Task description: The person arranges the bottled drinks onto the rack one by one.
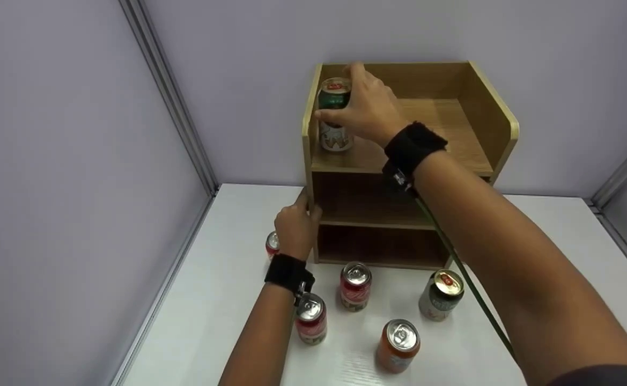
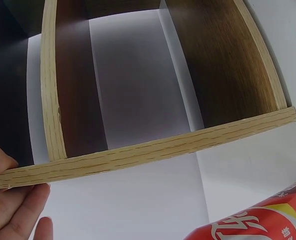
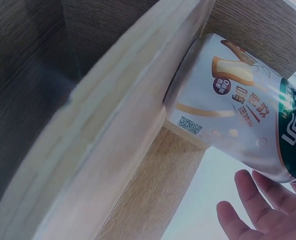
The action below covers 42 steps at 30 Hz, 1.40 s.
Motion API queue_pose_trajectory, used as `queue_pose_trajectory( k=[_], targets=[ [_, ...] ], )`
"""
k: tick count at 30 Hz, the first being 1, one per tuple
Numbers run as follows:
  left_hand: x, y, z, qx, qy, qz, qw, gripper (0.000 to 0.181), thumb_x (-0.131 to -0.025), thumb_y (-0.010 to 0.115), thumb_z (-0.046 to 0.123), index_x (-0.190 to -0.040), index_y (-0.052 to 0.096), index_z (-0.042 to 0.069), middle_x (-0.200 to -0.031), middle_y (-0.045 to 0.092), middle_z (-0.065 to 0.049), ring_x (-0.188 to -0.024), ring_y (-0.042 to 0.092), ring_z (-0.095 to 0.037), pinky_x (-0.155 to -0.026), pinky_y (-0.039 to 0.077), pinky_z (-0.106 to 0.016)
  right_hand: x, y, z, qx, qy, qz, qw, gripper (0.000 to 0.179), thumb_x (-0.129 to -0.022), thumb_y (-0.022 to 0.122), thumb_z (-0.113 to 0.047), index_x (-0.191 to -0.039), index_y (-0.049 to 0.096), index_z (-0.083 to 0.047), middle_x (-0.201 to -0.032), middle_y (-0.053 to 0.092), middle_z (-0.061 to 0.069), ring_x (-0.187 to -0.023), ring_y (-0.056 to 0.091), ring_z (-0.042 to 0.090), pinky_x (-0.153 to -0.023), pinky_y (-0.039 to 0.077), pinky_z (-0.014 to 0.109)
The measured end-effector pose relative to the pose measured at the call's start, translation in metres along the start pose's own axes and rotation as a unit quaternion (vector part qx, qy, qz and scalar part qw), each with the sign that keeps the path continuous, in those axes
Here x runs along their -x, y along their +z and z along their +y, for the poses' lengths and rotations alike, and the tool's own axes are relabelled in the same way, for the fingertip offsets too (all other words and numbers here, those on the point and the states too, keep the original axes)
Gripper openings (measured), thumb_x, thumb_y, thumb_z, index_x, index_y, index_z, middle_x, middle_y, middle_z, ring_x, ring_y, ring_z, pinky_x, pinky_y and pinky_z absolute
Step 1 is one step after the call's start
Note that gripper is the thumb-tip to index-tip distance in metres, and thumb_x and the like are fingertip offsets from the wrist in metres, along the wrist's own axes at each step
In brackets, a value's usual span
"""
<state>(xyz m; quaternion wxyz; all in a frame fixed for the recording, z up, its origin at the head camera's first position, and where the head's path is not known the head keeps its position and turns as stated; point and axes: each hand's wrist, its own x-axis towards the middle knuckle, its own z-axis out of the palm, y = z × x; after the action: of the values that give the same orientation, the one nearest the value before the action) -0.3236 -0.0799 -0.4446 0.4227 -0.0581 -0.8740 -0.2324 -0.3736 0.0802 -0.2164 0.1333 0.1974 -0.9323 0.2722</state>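
Observation:
A green-and-white drink can [image 1: 336,136] stands upright on the top board of a small wooden shelf [image 1: 444,115], close to its left wall. My right hand [image 1: 371,107] is beside the can's upper part, thumb in front and fingers behind. In the right wrist view, the fingers [image 3: 260,207] are spread and extended, with a gap between them and the can [image 3: 225,102]. Lower down, my left hand [image 1: 295,228] grips the front edge of the shelf's left side panel [image 2: 152,154], thumb on one face and fingers on the other.
On the white table [image 1: 200,257], a red can [image 1: 272,241] stands left of the shelf. In front are two more red cans [image 1: 355,289] [image 1: 311,321], an orange can [image 1: 396,348] and a green-and-silver can [image 1: 440,297]. Walls [image 1: 399,27] enclose the table. A green cable [image 1: 469,284] trails along the right arm.

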Motion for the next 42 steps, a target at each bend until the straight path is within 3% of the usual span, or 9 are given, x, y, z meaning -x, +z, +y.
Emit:
queue_pose_trajectory(
  k=[11,15,20,28,32,37,42],
  targets=[
    [-0.002,-0.002,-0.001,-0.003,-0.01,-0.009,0.9999,0.012,-0.082,0.071,0.015,-0.087,0.064,0.008,-0.06,0.062,-0.005,-0.047,0.055,-0.022,-0.046,0.046,-0.043,0.011,-0.006,0.006,-0.005,-0.014,0.002,0.9999,0.095,-0.074,0.07,-0.066,-0.142,0.032,-0.012,-0.134,0.051,0.007,-0.113,0.054,0.022,-0.089,0.045,0.036],
    [-0.004,-0.001,-0.001,0.003,-0.006,-0.003,1.0,0.012,-0.081,0.071,0.014,-0.089,0.065,0.007,-0.06,0.062,-0.005,-0.047,0.056,-0.024,-0.046,0.046,-0.043,0.023,-0.011,0.01,0.008,-0.025,0.007,0.9996,0.092,-0.075,0.069,-0.066,-0.141,0.035,-0.012,-0.137,0.049,0.008,-0.12,0.051,0.024,-0.097,0.041,0.04],
    [-0.005,0.0,0.0,0.01,-0.003,-0.003,0.9999,0.011,-0.081,0.071,0.014,-0.086,0.063,0.007,-0.06,0.062,-0.006,-0.048,0.057,-0.025,-0.047,0.046,-0.044,0.045,-0.015,0.018,0.02,-0.044,0.005,0.9988,0.092,-0.076,0.07,-0.064,-0.141,0.034,-0.011,-0.135,0.05,0.012,-0.116,0.053,0.029,-0.093,0.043,0.044],
    [-0.003,-0.001,-0.001,0.001,0.004,-0.003,1.0,0.015,-0.081,0.073,0.016,-0.084,0.063,0.005,-0.057,0.059,-0.008,-0.046,0.055,-0.026,-0.046,0.045,-0.044,0.092,-0.016,0.029,0.059,-0.087,0.028,0.994,0.088,-0.075,0.068,-0.067,-0.138,0.039,-0.012,-0.127,0.057,0.01,-0.108,0.057,0.027,-0.085,0.044,0.047],
    [-0.004,-0.004,-0.002,0.002,-0.004,-0.004,1.0,0.015,-0.081,0.072,0.016,-0.079,0.061,0.005,-0.055,0.058,-0.009,-0.046,0.054,-0.027,-0.047,0.045,-0.045,0.12,-0.014,0.03,0.06,-0.102,0.01,0.9929,0.09,-0.075,0.066,-0.069,-0.139,0.039,-0.012,-0.127,0.058,0.009,-0.111,0.057,0.028,-0.087,0.043,0.049],
    [-0.003,-0.006,-0.003,0.007,-0.017,-0.01,0.9998,0.014,-0.081,0.072,0.016,-0.081,0.063,0.005,-0.057,0.06,-0.011,-0.049,0.058,-0.03,-0.049,0.046,-0.047,0.162,-0.006,0.037,0.038,-0.132,-0.017,0.9904,0.088,-0.077,0.067,-0.066,-0.14,0.04,-0.011,-0.126,0.057,0.008,-0.11,0.057,0.026,-0.087,0.046,0.047],
    [0.001,-0.007,-0.003,0.004,-0.021,-0.013,0.9997,0.014,-0.081,0.073,0.016,-0.079,0.063,0.005,-0.058,0.061,-0.01,-0.049,0.059,-0.03,-0.049,0.046,-0.047,0.21,0.009,0.058,0.036,-0.175,-0.017,0.9837,0.083,-0.078,0.071,-0.061,-0.136,0.047,-0.007,-0.124,0.059,0.006,-0.105,0.059,0.02,-0.086,0.047,0.043]
  ],
)
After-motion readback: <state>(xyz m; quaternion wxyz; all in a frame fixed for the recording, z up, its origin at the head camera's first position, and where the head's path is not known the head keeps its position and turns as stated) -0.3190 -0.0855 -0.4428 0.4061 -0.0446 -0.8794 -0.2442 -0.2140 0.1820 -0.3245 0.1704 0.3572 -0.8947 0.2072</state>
